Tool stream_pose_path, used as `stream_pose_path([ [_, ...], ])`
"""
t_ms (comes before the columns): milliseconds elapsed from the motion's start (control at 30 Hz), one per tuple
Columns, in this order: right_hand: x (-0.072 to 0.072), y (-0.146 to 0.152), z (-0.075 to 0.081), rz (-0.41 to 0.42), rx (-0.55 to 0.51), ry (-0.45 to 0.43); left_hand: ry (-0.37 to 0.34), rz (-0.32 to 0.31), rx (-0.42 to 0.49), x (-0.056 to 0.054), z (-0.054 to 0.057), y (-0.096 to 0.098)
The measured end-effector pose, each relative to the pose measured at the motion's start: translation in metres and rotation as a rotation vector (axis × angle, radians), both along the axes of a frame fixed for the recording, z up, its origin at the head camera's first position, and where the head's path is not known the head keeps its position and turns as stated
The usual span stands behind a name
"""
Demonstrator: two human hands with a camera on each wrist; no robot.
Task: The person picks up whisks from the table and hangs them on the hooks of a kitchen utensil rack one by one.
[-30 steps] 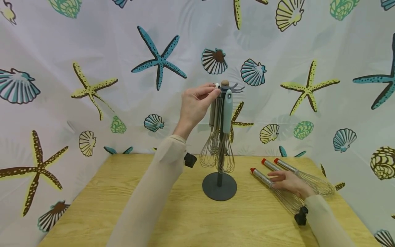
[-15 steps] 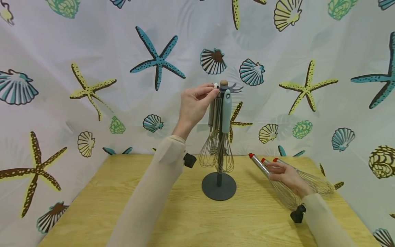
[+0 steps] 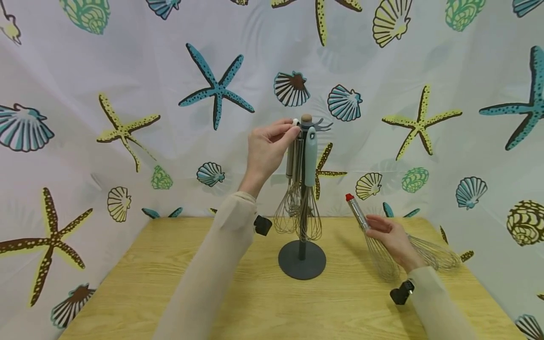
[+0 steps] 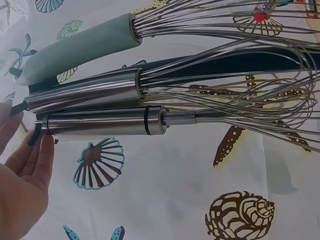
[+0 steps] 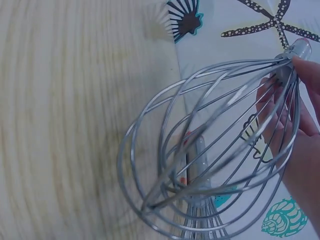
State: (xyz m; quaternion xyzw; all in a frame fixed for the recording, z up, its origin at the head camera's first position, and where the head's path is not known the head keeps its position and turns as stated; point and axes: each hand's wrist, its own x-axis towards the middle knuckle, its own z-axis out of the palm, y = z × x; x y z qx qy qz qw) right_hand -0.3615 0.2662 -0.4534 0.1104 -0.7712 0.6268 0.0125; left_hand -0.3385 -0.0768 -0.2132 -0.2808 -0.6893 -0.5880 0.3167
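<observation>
A right hand (image 3: 393, 241) closes round a red-tipped whisk (image 3: 360, 215), tilted at the right of the table (image 3: 335, 307), while the left hand (image 3: 267, 148) pinches a hanging steel whisk (image 4: 100, 121), whose sideways tug could topple the loaded stand (image 3: 302, 267).

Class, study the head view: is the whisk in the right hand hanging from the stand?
No, the right hand holds the red-tipped whisk to the right of the stand, with a gap between them.

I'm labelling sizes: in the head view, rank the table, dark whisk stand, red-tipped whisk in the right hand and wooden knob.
Largest to smallest:
Table
Dark whisk stand
Red-tipped whisk
Wooden knob
</observation>
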Motion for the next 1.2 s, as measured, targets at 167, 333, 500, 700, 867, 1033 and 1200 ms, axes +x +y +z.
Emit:
stream_pose_path([
  [167, 0.002, -0.007, 0.005, -0.007, -0.046, 0.022, -0.006, 0.004, -0.002, 0.001, 0.0, 0.0],
  [333, 0.003, -0.013, 0.014, 0.018, -0.13, 0.083, -0.011, 0.007, 0.01, 0.002, 0.0, 0.0],
  [500, 0.007, -0.02, 0.025, 0.02, -0.201, 0.122, -0.016, 0.012, 0.014, 0.001, -0.001, 0.001],
  [700, 0.012, -0.027, 0.036, 0.021, -0.239, 0.146, -0.015, 0.003, 0.018, 0.0, -0.002, 0.002],
  [867, 0.016, -0.033, 0.044, 0.044, -0.29, 0.176, -0.002, 0.008, 0.011, 0.001, -0.002, 0.002],
  [1033, 0.019, -0.04, 0.055, 0.054, -0.312, 0.218, 0.001, 0.007, 0.017, 0.002, -0.003, 0.001],
  [1200, 0.022, -0.048, 0.064, 0.058, -0.344, 0.249, 0.004, 0.005, 0.022, 0.002, -0.003, 0.002],
])
